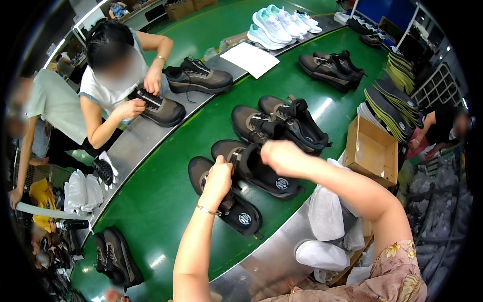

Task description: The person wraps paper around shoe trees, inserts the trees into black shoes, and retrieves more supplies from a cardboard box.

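Two bare hands on one pair of brown-and-black low lace-up shoes, toes away. Left hand (219,177): fingers bent in at the lacing between near shoe (234,210) and second shoe (251,165); can't tell what they pinch. Right hand (282,157): curled, blurred, over second shoe's collar; fingertips hidden, can't tell if pinching. Pair sits on glossy green curved table (161,194).

Handling guess: light to moderate weight, soft upper and collar, stiffer sole, not fragile; table gloss may let soles slide. Best hold: heel collar, or sole edges at midfoot. Laces limp, need a fine pinch.

Containers: pale rounded bundles (324,217) heaped at right forearm; can't tell if boxed. Past them, open tan cardboard box (375,148), bare inner walls showing. Beyond, dark insoles with yellow-green edges (392,108), stacked loose beside the box.
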`<action>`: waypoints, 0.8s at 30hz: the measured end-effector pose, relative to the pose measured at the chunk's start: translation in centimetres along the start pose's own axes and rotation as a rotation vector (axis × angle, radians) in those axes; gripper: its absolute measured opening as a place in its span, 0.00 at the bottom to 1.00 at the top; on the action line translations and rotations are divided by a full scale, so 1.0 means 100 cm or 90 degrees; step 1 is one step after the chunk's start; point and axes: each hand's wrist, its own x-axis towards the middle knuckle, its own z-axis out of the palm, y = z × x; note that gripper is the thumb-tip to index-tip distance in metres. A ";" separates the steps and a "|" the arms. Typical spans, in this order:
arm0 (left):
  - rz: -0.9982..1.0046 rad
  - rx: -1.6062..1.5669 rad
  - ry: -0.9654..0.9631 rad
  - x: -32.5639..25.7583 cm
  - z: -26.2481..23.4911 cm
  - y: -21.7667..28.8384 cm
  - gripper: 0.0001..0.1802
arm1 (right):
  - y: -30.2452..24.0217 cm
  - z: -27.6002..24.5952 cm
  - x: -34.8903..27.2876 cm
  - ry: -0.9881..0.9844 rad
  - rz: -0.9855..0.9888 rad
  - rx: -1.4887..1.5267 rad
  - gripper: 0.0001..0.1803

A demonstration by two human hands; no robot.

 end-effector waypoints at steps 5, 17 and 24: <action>0.013 -0.039 -0.047 -0.009 -0.006 0.000 0.06 | 0.046 -0.017 0.043 0.382 0.394 0.749 0.06; 0.001 0.170 0.355 -0.043 -0.032 0.061 0.12 | 0.088 -0.128 -0.208 0.532 0.392 0.303 0.08; 0.034 -0.222 0.114 -0.091 0.076 0.191 0.15 | 0.027 0.023 -0.389 0.409 0.666 0.289 0.49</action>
